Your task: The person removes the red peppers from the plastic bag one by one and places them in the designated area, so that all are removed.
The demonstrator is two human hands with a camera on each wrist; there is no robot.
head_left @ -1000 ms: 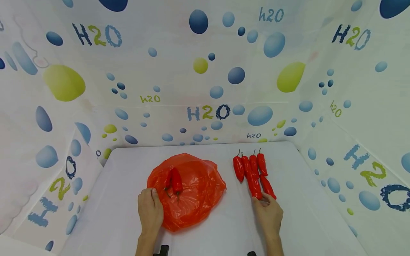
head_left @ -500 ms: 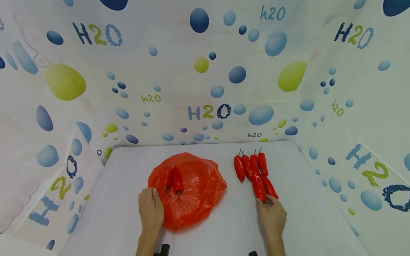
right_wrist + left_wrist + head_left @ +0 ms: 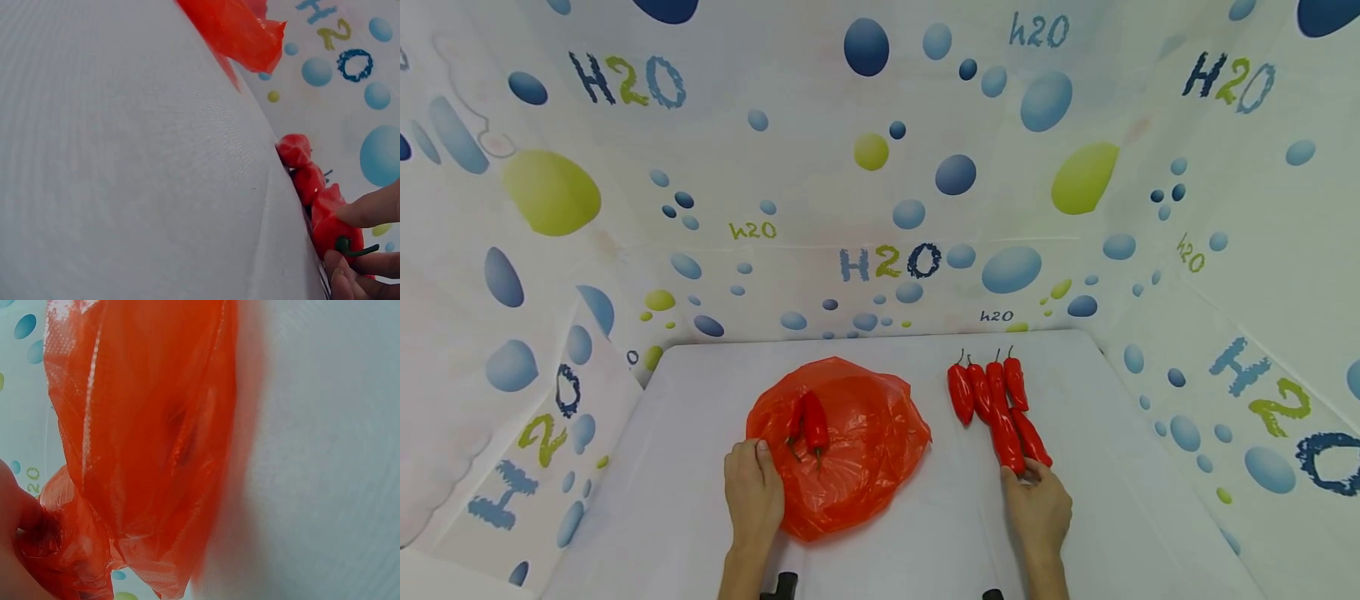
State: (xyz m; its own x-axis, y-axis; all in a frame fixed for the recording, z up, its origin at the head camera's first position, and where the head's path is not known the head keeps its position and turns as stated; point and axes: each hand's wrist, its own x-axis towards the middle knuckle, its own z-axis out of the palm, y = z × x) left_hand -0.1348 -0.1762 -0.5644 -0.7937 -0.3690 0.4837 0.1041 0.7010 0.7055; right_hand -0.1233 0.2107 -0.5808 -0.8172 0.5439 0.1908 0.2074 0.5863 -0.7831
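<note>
The left hand point(image 3: 755, 487) grips the bag point(image 3: 865, 467) by its left edge. Right of the bag, the right hand point(image 3: 1039, 507) pinches a pepper point(image 3: 1006, 437) at the stem end, beside other peppers point(image 3: 959, 393). Two peppers point(image 3: 814, 423) lie within the bag's outline.

Printed sheeting point(image 3: 812, 175) around the table point(image 3: 925, 525) forms a booth.

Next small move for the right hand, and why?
Probably have the right hand gently release the held pepper: in the head view it lies beside the other front pepper, its far end seemingly against the back-row peppers, so it looks placed. Whether it rests fully on the table is hard to tell.
</note>
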